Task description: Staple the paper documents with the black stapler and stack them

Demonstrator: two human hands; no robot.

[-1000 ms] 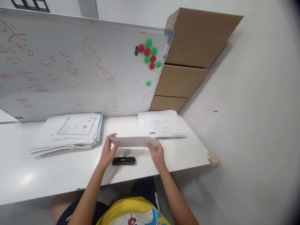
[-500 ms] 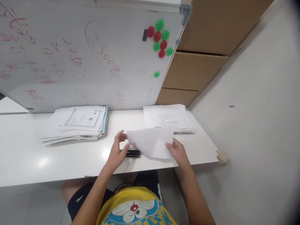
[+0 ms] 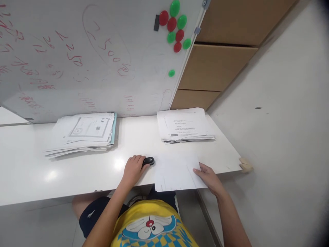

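bright even indoor light, glare spots on table (image 3: 51, 175), dark vignette at rt corners, slight wide-angle warp

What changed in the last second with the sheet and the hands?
The sheet, held up in both hands before, has come down and now lies flat at the near edge of the table. The left hand let go of it and closed over the black device. The right hand stays on the sheet. Both paper stacks stayed put.
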